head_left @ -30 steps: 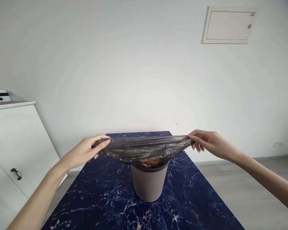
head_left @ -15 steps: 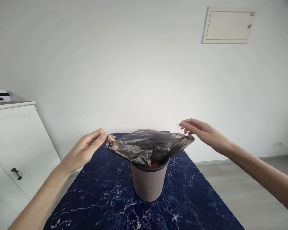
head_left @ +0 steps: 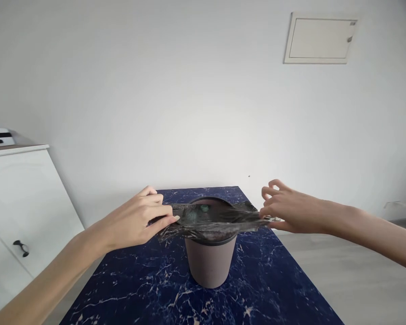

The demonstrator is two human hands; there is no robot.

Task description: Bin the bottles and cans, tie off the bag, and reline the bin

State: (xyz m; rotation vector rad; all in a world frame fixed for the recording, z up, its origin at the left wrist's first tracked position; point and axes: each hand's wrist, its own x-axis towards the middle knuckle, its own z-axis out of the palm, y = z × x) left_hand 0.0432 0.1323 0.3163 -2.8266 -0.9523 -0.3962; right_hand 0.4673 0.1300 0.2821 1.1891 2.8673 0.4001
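A taupe waste bin (head_left: 210,262) with a dark rim stands on the blue marble-patterned table (head_left: 138,289). A thin black plastic bag (head_left: 209,221) is stretched flat across the bin's mouth. My left hand (head_left: 138,221) pinches the bag's left edge between thumb and fingers. At the bag's right edge is my right hand (head_left: 284,210), fingers curled and thumb under the plastic, gripping it. Both hands sit level with the rim, one on each side of the bin.
A white cabinet (head_left: 16,203) with a dark handle stands at the left, a flat device on top. A white wall with a small access panel (head_left: 320,38) lies behind. Grey floor shows to the right of the table.
The right hand had let go of the bag and has taken its right edge again. Both hands have dropped, pulling the bag down flat over the bin's rim.
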